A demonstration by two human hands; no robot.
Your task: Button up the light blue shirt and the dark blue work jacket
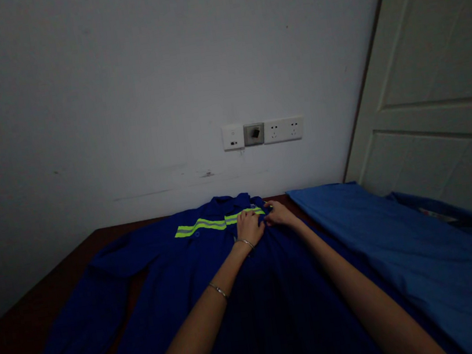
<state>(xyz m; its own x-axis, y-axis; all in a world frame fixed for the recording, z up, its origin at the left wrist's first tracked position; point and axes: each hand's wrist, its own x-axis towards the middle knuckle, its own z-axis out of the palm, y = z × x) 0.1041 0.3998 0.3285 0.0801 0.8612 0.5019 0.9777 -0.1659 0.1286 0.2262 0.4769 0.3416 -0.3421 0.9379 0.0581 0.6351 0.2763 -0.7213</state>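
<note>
A dark blue work jacket [168, 292] is spread out with its collar toward the wall and one sleeve stretched down to the left. Across its chest runs a yellow-green and grey reflective stripe [207, 225]. My left hand [249, 226] lies on the right part of that stripe, its fingers curled down onto the cloth. Just beside it, my right hand [279, 214] pinches the jacket's bunched fabric at the right shoulder. Cloth and fingers partly hide both grips. Two thin bracelets circle my left wrist and forearm.
A lighter blue garment [385, 238] lies to the right on the dark red-brown tabletop [22, 312]. Behind it all stands a white wall with socket plates [283, 130]. A pale panelled door [434, 84] is at the right.
</note>
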